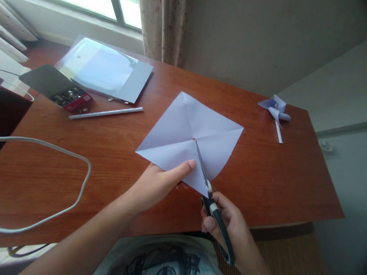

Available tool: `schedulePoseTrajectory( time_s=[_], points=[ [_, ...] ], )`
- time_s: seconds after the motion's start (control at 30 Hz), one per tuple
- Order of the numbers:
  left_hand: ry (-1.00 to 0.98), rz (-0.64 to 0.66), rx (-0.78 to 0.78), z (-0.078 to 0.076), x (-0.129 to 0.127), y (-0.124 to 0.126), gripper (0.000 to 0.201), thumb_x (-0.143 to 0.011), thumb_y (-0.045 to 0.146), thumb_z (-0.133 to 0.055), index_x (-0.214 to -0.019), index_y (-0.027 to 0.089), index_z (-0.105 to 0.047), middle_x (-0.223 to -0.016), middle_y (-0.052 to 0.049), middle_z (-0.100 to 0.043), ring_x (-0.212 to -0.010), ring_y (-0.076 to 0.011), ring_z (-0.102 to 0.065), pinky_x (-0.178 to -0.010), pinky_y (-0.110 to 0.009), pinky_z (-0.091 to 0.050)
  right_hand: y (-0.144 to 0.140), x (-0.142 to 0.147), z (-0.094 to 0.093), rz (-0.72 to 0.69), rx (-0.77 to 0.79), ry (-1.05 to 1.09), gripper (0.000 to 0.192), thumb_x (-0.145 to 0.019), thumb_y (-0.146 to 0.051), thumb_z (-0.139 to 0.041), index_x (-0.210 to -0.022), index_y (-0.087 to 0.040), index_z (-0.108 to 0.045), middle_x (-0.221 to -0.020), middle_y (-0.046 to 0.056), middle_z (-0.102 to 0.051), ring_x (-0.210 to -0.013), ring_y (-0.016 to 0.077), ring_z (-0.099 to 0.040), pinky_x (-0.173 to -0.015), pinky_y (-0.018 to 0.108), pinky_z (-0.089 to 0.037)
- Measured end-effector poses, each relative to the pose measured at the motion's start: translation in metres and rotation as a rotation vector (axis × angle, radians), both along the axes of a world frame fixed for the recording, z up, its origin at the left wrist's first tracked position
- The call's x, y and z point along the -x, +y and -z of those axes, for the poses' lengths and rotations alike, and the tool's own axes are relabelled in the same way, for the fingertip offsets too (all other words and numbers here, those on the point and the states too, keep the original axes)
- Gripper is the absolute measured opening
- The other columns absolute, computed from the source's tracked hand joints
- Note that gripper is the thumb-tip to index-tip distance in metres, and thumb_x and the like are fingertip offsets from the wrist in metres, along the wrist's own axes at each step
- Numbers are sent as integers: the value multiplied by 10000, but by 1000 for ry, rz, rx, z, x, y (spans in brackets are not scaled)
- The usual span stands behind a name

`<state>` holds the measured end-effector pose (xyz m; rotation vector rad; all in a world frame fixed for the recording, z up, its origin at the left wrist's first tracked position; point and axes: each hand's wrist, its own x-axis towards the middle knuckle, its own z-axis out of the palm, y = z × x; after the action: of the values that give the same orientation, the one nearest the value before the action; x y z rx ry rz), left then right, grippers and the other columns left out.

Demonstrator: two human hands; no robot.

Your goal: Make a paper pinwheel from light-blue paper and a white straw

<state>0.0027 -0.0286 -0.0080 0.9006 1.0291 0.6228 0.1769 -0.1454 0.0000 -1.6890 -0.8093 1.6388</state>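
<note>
Holding a square sheet of pale paper [186, 133] by its near edge, the left hand [157, 185] pinches it with the thumb lying on top and the fingers tucked out of sight beneath. The sheet floats just over the middle of the wooden surface [109, 170], tilted corner-on like a diamond, with two creases crossing at its centre. The right hand [225, 224] has its grip closed through the dark loops of a pair of scissors [209, 195], and the blades run up from the near corner along one crease, the tip almost at the crossing point. The blades look nearly together (though how far they are parted is hard to tell at this angle).

Paper like this is light and floppy. It would sag or buckle if held far from the cut, and it tears easily, so I'd judge the best hold is close beside the blade line, just as the thumb has it, keeping the sheet taut.

Off to the far right lies a finished paper pinwheel [276, 109] on its stick. To the left are a white stick [105, 113], an open box of pins [69, 97], a glossy folder [104, 69] and a loop of white cable [48, 180].
</note>
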Motion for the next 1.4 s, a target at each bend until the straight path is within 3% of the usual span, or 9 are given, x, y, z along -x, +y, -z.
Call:
schedulePoseTrajectory(
  time_s=[0.43, 1.4],
  points=[
    [53, 0, -45, 2, 0, -1, 328, -870, 462, -685, -746, 168, -611, -646, 12, -598, -595, -136, -560, -557, -250, -456, -1, 0, 0, 8, 13, -13, 571, -717, -728, -768, -845, -205, -576, -706, -32, -545, -614, 124, -494, -599, 251, -404],
    [59, -8, -31, -1, -1, 0, 318, -840, 471, -705, -753, 175, -629, -654, 13, -621, -582, -145, -571, -547, -257, -458, -3, 1, 4, 35, 16, 5, 573, -686, -720, -796, -818, -210, -573, -687, -31, -547, -599, 124, -485, -582, 249, -404]
  ],
)
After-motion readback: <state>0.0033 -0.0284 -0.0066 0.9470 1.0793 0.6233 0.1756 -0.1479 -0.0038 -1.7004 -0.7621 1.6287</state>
